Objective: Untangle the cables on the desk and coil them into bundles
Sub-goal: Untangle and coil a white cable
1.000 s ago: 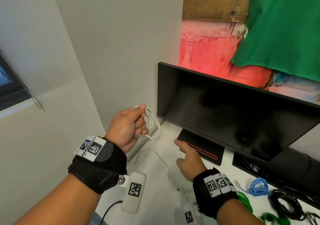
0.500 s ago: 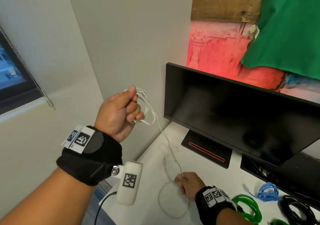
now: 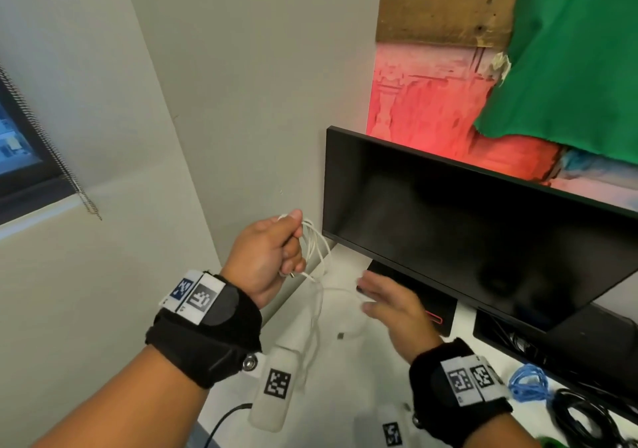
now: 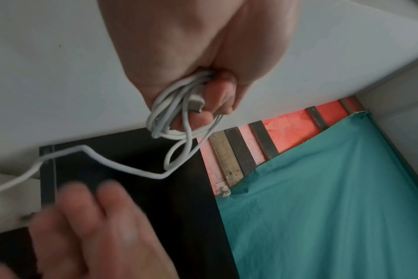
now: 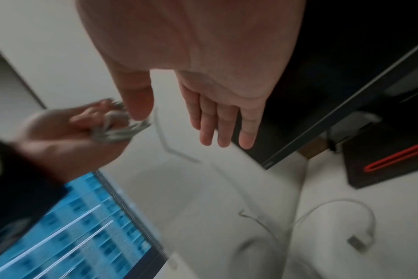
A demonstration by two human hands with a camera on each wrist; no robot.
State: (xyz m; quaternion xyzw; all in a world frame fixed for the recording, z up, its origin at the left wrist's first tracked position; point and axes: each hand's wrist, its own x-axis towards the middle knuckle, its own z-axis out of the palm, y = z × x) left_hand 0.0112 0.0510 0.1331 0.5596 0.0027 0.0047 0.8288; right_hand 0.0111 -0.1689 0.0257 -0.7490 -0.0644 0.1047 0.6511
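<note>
White cable: my left hand (image 3: 266, 254) grips one white cable (image 3: 316, 247) in several loops, held in the air just at 9 o'clock of the monitor's left edge; the loops hang toward 5 o'clock from my fist.
Cable axis: the free length runs from the loops down toward 6 o'clock to the desk (image 3: 345, 396), and its end plug (image 5: 357, 243) lies flat there.
Near plug: a second plug (image 4: 195, 102) sticks out of my fist beside the fingers, pointing down along the loops.
Left hand: fingers and thumb curled tight round the loops.
Right hand: my right hand (image 3: 393, 306) is spread flat, fingers straight, holding nothing; it hovers at 3 o'clock of the loops, just beside the free strand. It is blurred, so whether it touches the strand I cannot tell.
Other cables: one blue coil (image 3: 528, 383), a black bundle (image 3: 583, 413) and a bit of green at 4 o'clock on the desk, well apart.
In the way: one black monitor (image 3: 466, 240) and its base (image 3: 445, 313) stand close behind my right hand.
</note>
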